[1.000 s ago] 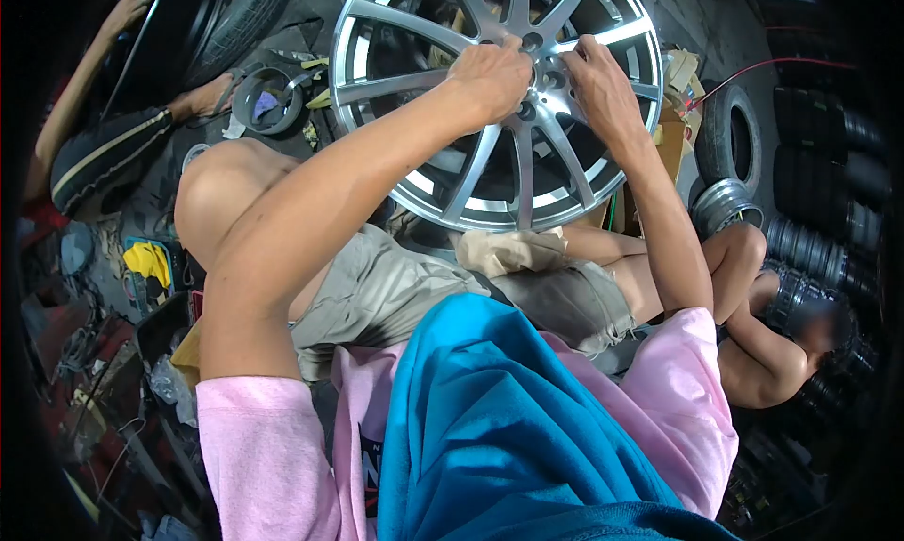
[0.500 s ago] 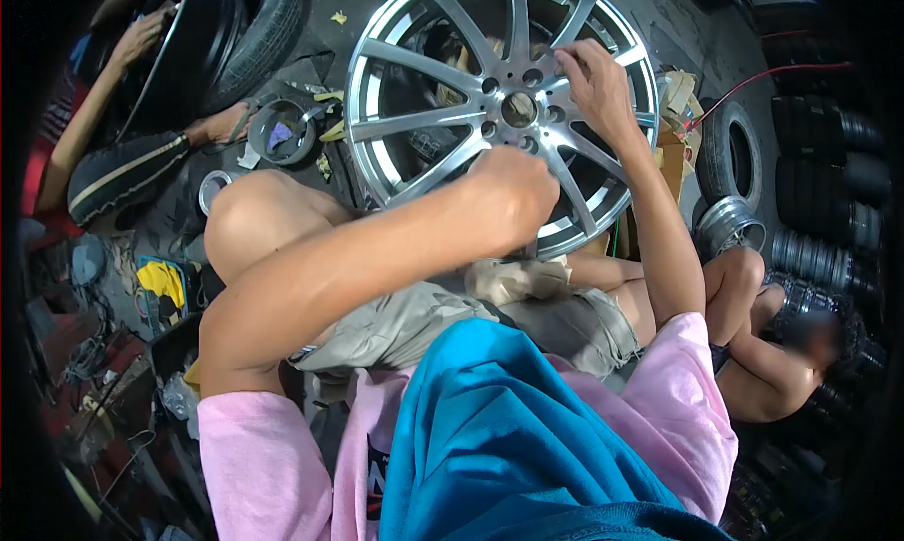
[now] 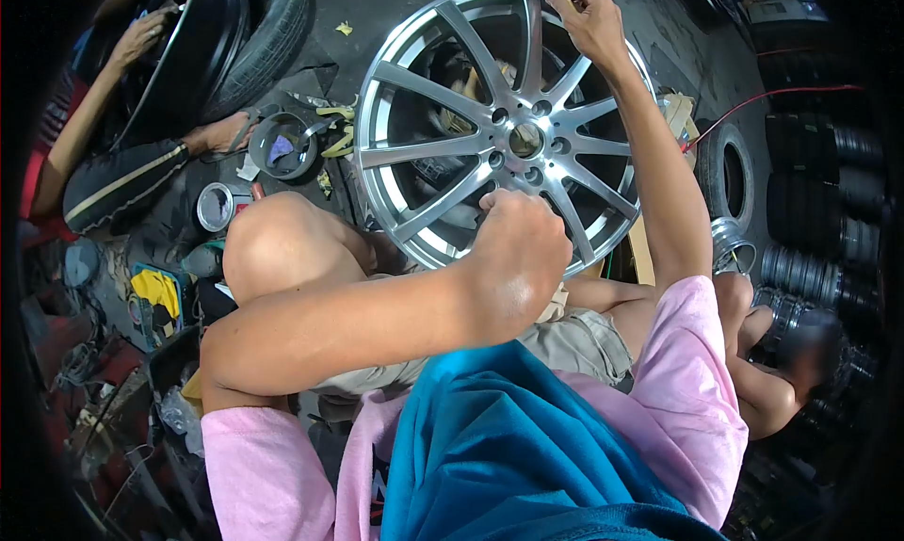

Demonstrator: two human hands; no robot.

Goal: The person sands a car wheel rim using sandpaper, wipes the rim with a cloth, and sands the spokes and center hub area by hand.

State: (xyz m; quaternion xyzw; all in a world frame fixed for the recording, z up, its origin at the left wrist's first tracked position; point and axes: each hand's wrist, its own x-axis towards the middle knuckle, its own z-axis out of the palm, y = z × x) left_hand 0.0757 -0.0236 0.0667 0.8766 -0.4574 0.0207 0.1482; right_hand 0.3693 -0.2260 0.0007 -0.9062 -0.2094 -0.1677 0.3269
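A silver alloy wheel (image 3: 478,146) with several spokes and a bare centre bore stands tilted before my knees. My right hand (image 3: 589,23) is at the top of its outer rim, fingers bent and fingertips on the edge. Close to the lower spokes is my left hand (image 3: 523,249), its fingers curled shut with the back towards me. Whatever lies inside the left fist is hidden. Beneath the wheel, a piece of cardboard (image 3: 640,258) partly shows beside my leg.
At left, a co-worker's hand (image 3: 141,37) rests by a large wheel, near a tyre (image 3: 268,47). A dark bowl (image 3: 284,169), yellow-handled pliers (image 3: 337,144) and an open can (image 3: 216,207) lie on the floor. Tyres (image 3: 730,178) and stacked rims (image 3: 800,273) line the right, where another person sits.
My right hand has moved from a spoke near the hub up to the top of the rim. My left hand has shifted lower in view. The wheel sits slightly lower and further right.
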